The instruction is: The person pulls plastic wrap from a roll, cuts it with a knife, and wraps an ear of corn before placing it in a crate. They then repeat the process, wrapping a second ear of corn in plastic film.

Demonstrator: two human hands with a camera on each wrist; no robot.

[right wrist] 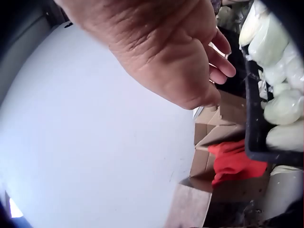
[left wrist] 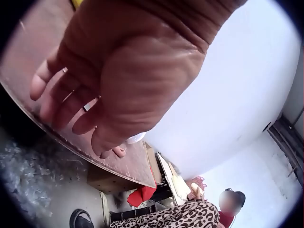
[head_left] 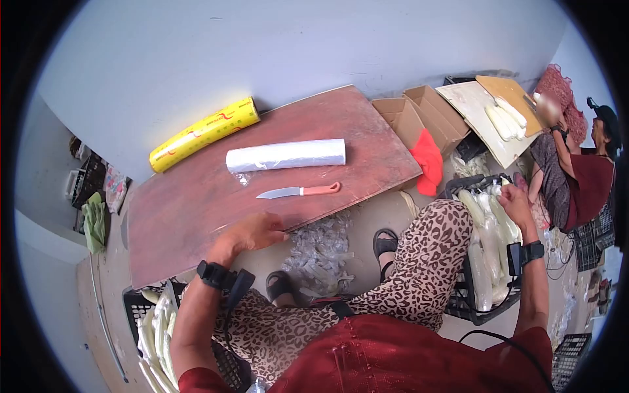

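My left hand (head_left: pixel 256 230) hovers at the front edge of the reddish board table (head_left: pixel 190 216), its fingers relaxed and holding nothing. In the left wrist view, the palm of that hand (left wrist: pixel 137 85) shows over the board's rim. At the far end of the right-hand black crate (head_left: pixel 481 319), my right hand (head_left: pixel 516 202) hangs close over long pale green vegetables (head_left: pixel 488 242) wrapped in clear film. Seen from the right wrist, the fingers (right wrist: pixel 221 64) curl loosely with nothing between them. On the table lie a knife (head_left: pixel 295 190) with an orange handle and a white roll of film (head_left: pixel 285 155).
A yellow printed roll (head_left: pixel 205 133) lies at the table's back edge. Cardboard boxes (head_left: pixel 432 114) and a red cloth or bag (head_left: pixel 428 162) stand to the right. Crumpled clear plastic (head_left: pixel 320 252) covers the floor below. Another person (head_left: pixel 586 177) sits at far right beside a board.
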